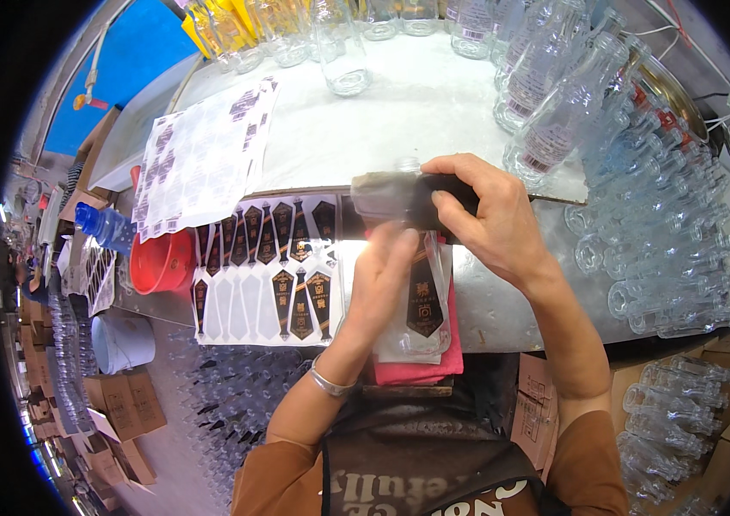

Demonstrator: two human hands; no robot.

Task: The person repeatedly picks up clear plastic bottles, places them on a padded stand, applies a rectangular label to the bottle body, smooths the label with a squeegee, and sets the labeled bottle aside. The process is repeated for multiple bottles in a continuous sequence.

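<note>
R hand [492, 215] clamped on blk-handled tool [378, 199]; L hand [385, 271] blurred, can't tell grip, by blk-labelled glass btl [424, 297]. Label sheet [249, 303] left.

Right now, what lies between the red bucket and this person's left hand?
A white sheet of black, tie-shaped labels lies between the red bucket and the left hand, as the head view shows.

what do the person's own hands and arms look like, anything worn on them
Both hands are ungloved. The left hand is blurred, so fine detail is lost; a plain silver-coloured bangle circles that wrist. No band or bracelet shows on the wrist of the right hand. The left sleeve and right sleeve are brown, leaving the forearms bare.
</note>
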